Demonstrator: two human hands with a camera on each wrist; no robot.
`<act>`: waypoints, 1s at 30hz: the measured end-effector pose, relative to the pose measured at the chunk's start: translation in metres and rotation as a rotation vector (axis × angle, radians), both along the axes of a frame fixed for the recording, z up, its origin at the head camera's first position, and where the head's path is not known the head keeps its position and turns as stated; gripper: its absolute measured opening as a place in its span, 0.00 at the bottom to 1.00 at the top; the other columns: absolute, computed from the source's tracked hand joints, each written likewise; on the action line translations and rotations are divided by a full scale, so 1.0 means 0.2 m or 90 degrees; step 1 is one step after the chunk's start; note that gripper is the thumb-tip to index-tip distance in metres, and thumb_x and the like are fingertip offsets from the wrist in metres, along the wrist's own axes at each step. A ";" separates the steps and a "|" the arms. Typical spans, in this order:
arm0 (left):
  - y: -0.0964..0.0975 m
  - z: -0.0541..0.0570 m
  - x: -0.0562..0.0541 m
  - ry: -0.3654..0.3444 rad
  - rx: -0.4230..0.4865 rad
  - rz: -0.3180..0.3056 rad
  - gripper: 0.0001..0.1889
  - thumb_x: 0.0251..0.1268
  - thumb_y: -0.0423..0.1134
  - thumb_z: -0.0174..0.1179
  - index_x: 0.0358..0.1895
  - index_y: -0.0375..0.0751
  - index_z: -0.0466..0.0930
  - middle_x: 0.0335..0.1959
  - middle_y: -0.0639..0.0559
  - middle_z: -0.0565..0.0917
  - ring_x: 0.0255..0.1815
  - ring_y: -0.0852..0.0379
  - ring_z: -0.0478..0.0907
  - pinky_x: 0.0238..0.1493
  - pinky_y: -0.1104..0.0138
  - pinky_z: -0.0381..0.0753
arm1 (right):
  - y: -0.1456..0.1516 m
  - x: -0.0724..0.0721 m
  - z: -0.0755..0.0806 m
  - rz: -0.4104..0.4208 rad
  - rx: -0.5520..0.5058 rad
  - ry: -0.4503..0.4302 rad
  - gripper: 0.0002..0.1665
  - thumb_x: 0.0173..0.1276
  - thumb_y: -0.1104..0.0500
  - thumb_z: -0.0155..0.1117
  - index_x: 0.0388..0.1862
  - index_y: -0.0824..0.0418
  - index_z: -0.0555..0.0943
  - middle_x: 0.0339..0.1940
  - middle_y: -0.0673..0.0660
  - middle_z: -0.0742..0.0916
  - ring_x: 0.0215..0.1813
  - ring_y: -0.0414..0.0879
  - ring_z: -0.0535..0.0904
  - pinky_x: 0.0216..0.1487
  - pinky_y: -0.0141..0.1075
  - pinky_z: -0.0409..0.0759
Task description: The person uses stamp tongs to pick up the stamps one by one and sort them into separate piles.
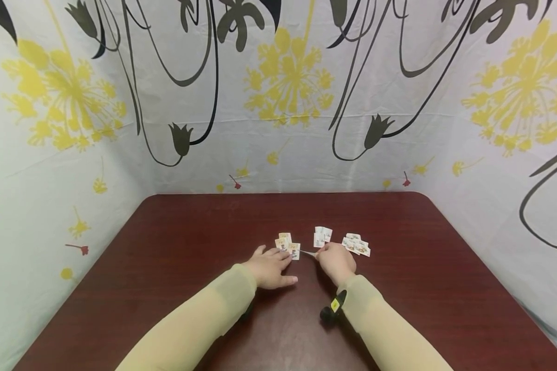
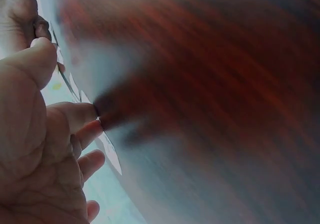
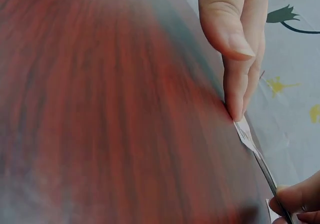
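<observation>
My right hand (image 1: 337, 262) pinches slim metal tweezers (image 3: 266, 171) between thumb and fingers. Their tips point left and reach the edge of a small printed paper card (image 1: 294, 251) in the left group. My left hand (image 1: 270, 268) lies palm down with its fingers stretched out, fingertips pressing on the cards of that same group. In the right wrist view, the left fingertips (image 3: 239, 115) touch one end of a card (image 3: 244, 134) while the tweezers meet its other end. The left wrist view shows the left palm (image 2: 37, 144) and the card edges side-on beneath the fingers.
Two more groups of small printed cards lie on the dark red-brown table (image 1: 204, 221): one at the middle (image 1: 322, 236), another at the right (image 1: 356, 244), just beyond the right hand. A patterned white cloth (image 1: 278, 154) hangs around the table's back and sides.
</observation>
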State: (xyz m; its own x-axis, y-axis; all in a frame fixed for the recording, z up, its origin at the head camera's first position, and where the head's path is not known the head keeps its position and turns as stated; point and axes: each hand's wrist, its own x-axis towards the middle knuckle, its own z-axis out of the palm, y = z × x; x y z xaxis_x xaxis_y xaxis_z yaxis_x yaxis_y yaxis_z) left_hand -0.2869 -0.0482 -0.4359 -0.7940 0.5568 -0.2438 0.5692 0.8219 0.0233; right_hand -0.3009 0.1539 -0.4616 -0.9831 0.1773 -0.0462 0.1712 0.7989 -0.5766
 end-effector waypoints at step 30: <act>-0.57 0.04 0.02 -0.017 0.108 0.136 0.38 0.70 0.64 0.44 0.75 0.45 0.57 0.76 0.48 0.55 0.76 0.43 0.50 0.70 0.41 0.44 | 0.63 0.16 0.06 -0.002 0.077 0.062 0.18 0.67 0.52 0.58 0.44 0.64 0.85 0.49 0.68 0.82 0.49 0.64 0.77 0.42 0.55 0.73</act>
State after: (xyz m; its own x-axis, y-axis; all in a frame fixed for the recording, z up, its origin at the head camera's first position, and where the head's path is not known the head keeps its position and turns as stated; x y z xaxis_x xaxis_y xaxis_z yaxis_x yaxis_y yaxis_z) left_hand -0.2838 -0.1628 -0.4285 -0.8923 0.4121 -0.1843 0.3807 0.9064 0.1832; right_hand -0.2694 0.2808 -0.4493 -0.9812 0.1792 0.0717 0.1217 0.8628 -0.4906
